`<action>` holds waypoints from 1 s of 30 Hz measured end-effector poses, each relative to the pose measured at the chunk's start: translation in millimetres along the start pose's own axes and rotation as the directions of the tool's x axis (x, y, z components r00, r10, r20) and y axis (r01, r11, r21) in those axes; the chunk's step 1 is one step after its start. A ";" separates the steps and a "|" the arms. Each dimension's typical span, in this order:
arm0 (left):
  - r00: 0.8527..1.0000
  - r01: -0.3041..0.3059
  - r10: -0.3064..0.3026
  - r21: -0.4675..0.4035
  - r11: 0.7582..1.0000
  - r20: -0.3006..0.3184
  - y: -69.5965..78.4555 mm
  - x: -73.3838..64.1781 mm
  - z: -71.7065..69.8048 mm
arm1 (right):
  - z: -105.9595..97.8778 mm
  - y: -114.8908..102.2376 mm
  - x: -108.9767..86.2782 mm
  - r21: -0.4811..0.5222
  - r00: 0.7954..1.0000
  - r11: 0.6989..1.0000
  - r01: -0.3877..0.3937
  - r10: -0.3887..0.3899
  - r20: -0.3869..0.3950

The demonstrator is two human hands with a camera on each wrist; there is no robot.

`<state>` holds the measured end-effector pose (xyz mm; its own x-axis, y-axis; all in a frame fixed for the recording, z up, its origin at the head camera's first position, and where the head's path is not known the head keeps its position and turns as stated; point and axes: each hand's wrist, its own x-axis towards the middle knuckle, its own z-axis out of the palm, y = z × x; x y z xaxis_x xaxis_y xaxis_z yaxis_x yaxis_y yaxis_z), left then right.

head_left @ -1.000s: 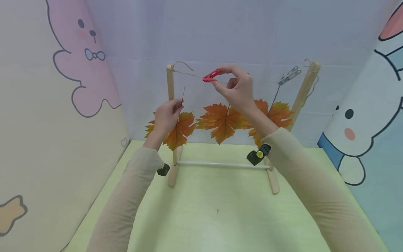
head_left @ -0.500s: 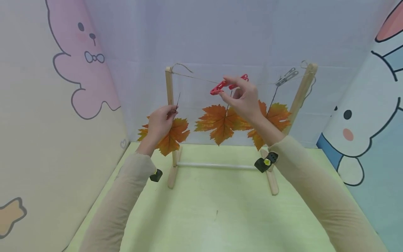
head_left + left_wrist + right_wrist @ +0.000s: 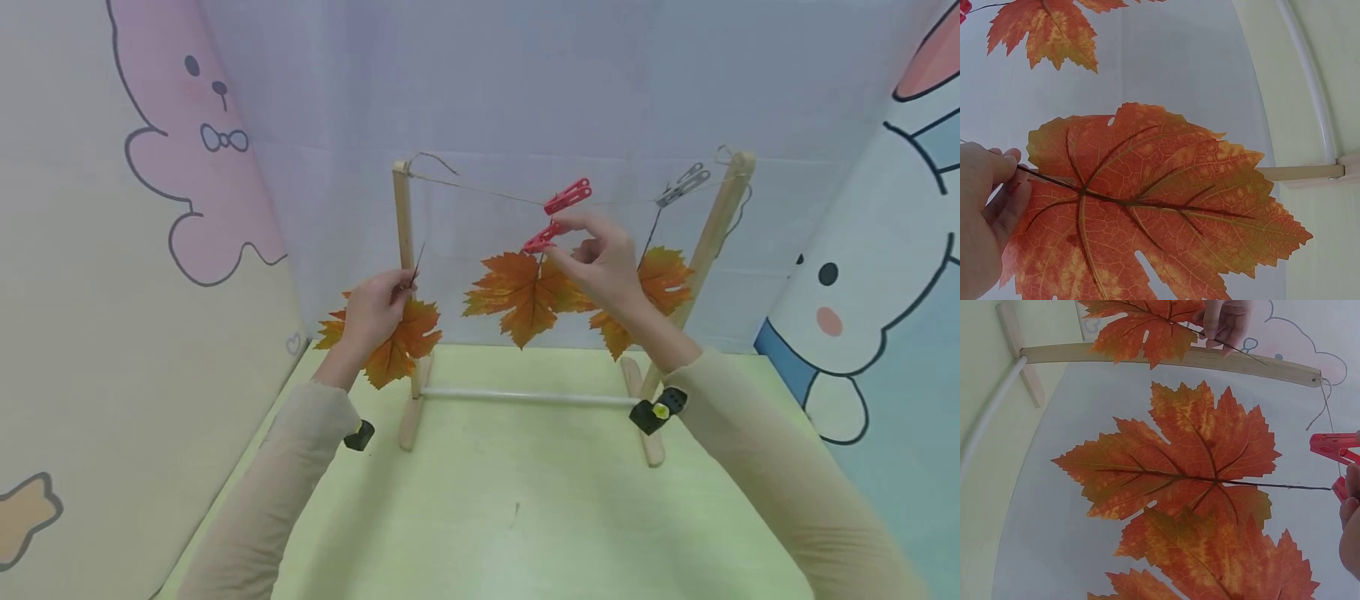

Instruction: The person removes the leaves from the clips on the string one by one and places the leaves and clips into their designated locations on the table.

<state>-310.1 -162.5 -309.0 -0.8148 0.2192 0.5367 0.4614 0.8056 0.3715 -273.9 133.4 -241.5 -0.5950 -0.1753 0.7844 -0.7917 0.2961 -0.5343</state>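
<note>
So since a second ago both hands have dropped: our left hand (image 3: 375, 310) slid down and a bit left, bringing its maple leaf (image 3: 408, 342) along, and our right hand (image 3: 609, 260) came down and right, away from the left stretch of the string (image 3: 480, 190).

Right now we've got the left thumb and fingertips pinched together on the leaf's dark stem (image 3: 417, 262), with the stem's thin end poking up past the fingers. That leaf hangs below the hand, in front of the left post (image 3: 403, 212), and its stem end sits lower than the string, not touching it. On the right we're pinching a red clip (image 3: 538, 239) by its handles between thumb and finger, so that hand is only partly closed, with a small gap the clip fills. From the head view, the clip shows just below the other red clip (image 3: 567, 197), the one clamped on the string.

That clamped one has the middle leaf (image 3: 525, 292) hanging from it by the stem. Further right, a grey clip (image 3: 683, 187) holds the right leaf (image 3: 667, 279), near the right post (image 3: 708, 233). Down low we've got a white rod (image 3: 525, 396) running between the two posts, all standing on a pale green table (image 3: 480, 517).
</note>
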 end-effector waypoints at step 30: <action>1.000 0.012 -0.012 -0.005 1.000 -0.003 -40.7 -45.5 -6.6 | -25.5 25.5 -73.7 -0.120 0.963 0.955 -0.271 0.267 -0.050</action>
<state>-289.5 -208.9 -343.5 -0.8192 0.2082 0.5344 0.4535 0.8056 0.3813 -246.8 177.8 -304.9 -0.7769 -0.0432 0.6282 -0.5784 0.4431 -0.6849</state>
